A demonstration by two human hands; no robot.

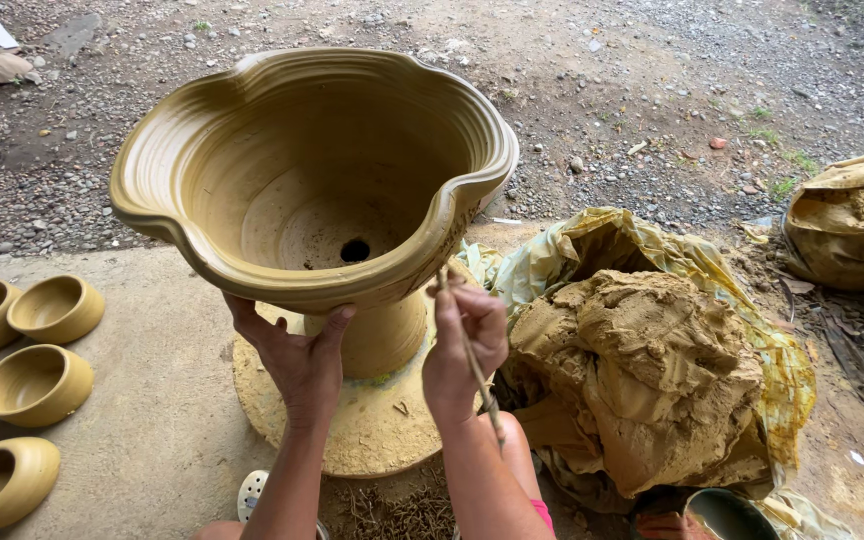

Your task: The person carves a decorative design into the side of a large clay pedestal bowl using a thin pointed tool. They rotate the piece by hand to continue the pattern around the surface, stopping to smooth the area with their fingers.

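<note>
A big wet clay pot (312, 170) with a wavy rim stands on a thick stem in the middle of a round clay-covered wheel (372, 430). The pot has a small dark hole at the bottom. The wheel sits on the concrete floor (162, 440), close to where the floor meets the gravel (602, 90).

The person's left hand (297, 355) is under the near side of the pot. The fingers are spread wide and the tips press up against the outside of the bowl. It grips nothing; it just props the pot.

The right hand (467, 345) is just beside it, near the right side of the stem. Its fingers are curled shut around a thin stick (470, 355). The top end of the stick touches the pot's outer wall, just under the rim. The other end points down toward the person's arm.

At the left edge of the floor stand five small clay bowls (37, 385), close together. To the right of the wheel lies a big lump of clay (642, 370) on a yellow plastic sheet (652, 240). Farther right, at the edge of the gravel, is another sack of clay (847, 220). A small white thing with holes (251, 494) lies by the near edge of the wheel.
</note>
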